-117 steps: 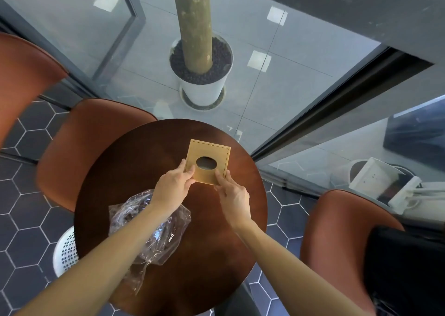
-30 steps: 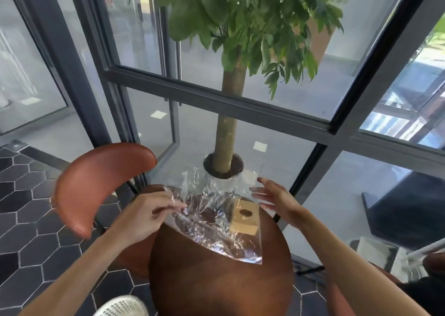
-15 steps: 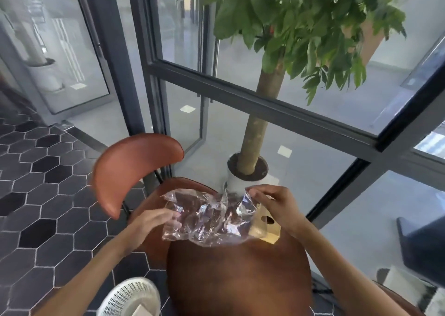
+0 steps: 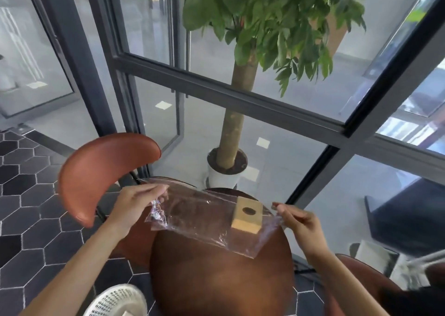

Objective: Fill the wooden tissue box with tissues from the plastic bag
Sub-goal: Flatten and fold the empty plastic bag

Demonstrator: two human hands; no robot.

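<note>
The round table (image 4: 221,282) fills the near middle of my view, with a chair (image 4: 101,171) to the left of it and the tree pot (image 4: 226,173) beyond its far edge. Near my left arm, low on the floor, stands a white basket (image 4: 118,301).

Over the far half of the table I hold the bag (image 4: 202,217) stretched flat, its long axis going from left to right between my hands. My left hand (image 4: 137,205) pinches the left end, where the plastic is bunched. My right hand (image 4: 298,221) pinches the right end with the fingertips. My hands are well apart, each closed on the plastic.

The box (image 4: 246,217) stands on the table at the far right, and I see it through the bag, so it is behind or under the plastic; which of these I cannot tell. Its round hole faces up. It is much nearer to my right hand than to my left.

I see no tissues inside the bag; it looks empty, but the plastic is clear and wrinkled, so I am not sure.

I judge the near half of the table gives open room to lay the bag down. The box stands close to the far right edge, so a push from the bag could slide it off.
</note>
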